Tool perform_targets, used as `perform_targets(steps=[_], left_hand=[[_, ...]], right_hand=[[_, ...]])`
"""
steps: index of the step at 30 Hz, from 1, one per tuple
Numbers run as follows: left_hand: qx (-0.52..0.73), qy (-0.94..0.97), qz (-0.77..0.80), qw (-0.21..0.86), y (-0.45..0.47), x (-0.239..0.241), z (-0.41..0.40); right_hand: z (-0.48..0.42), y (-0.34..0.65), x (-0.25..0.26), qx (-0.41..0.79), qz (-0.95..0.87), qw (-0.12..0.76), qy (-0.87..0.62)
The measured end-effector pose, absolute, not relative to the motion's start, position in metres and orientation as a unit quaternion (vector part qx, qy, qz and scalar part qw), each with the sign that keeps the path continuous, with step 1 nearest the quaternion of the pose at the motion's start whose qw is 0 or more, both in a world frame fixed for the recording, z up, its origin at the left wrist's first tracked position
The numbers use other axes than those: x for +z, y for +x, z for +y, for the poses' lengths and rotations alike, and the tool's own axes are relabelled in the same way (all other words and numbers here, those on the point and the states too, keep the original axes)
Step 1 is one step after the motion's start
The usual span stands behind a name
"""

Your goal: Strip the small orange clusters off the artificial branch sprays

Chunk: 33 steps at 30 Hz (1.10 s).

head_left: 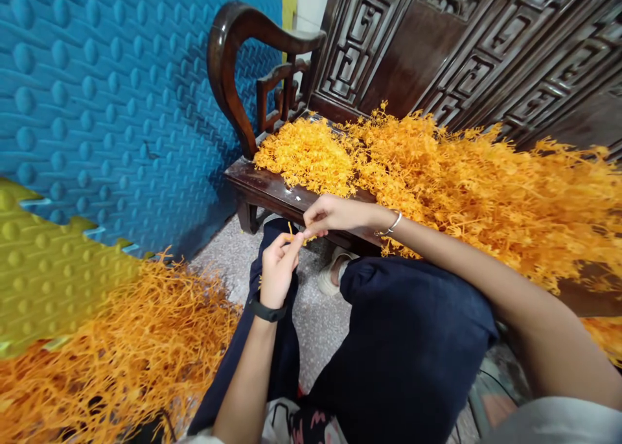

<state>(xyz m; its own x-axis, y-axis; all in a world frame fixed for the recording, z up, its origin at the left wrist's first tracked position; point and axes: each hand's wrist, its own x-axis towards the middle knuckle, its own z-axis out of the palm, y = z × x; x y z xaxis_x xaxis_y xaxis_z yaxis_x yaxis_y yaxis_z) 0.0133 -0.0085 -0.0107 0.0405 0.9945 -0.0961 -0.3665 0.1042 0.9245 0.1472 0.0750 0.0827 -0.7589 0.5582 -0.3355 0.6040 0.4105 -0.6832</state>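
Bare floor (318, 327) between dark trouser legs (413, 340); sprig heaps (486, 185) either side.

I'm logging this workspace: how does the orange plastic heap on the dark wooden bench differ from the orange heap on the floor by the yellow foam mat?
The orange plastic bench heap is bushy with tiny leafy clusters; the orange floor heap is stringy, mostly bare strands. The bench heap sits raised behind the right hand; the floor heap lies low, left of the left hand. Both match in colour the small orange sprig the hands pinch.
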Motion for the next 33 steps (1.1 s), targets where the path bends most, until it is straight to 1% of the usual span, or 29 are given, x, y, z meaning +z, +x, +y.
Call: perform_targets(steps=[2,3,4,5,8,9,11,16,19,22,25,29,33], left_hand=[[0.548,0.377,0.409,0.625,0.018,-0.011,-0.010],[0.548,0.374,0.407,0.627,0.019,-0.011,-0.010],[0.549,0.368,0.408,0.629,0.019,-0.012,-0.010],[0.551,0.361,0.413,0.629,0.019,-0.013,-0.010],[0.569,0.344,0.433,0.609,0.011,-0.018,-0.007],[0.580,0.338,0.437,0.598,0.007,-0.019,-0.005],[0.594,0.333,0.440,0.585,0.002,-0.021,-0.002],[0.573,0.363,0.439,0.589,0.002,-0.019,-0.001],[0.558,0.378,0.428,0.602,0.004,-0.018,-0.002],[0.541,0.378,0.430,0.616,0.004,-0.018,-0.002],[0.527,0.379,0.433,0.625,0.004,-0.018,-0.002],[0.518,0.389,0.436,0.625,0.004,-0.017,-0.001],[0.514,0.418,0.445,0.603,-0.002,-0.011,-0.004]], right_hand=[[0.077,0.152,0.085,-0.391,0.851,0.014,0.351],[0.079,0.158,0.087,-0.369,0.853,-0.009,0.369],[0.083,0.165,0.089,-0.343,0.848,-0.050,0.402],[0.088,0.174,0.092,-0.315,0.832,-0.108,0.444],[0.103,0.209,0.097,-0.247,0.725,-0.320,0.557],[0.108,0.220,0.096,-0.239,0.692,-0.365,0.576],[0.117,0.234,0.092,-0.236,0.647,-0.407,0.601],[0.144,0.232,0.077,-0.239,0.582,-0.424,0.651],[0.164,0.222,0.078,-0.253,0.526,-0.473,0.660],[0.177,0.217,0.085,-0.301,0.476,-0.524,0.640],[0.179,0.218,0.089,-0.346,0.515,-0.499,0.605],[0.162,0.221,0.080,-0.389,0.545,-0.468,0.577],[0.130,0.211,0.071,-0.372,0.588,-0.434,0.573]])
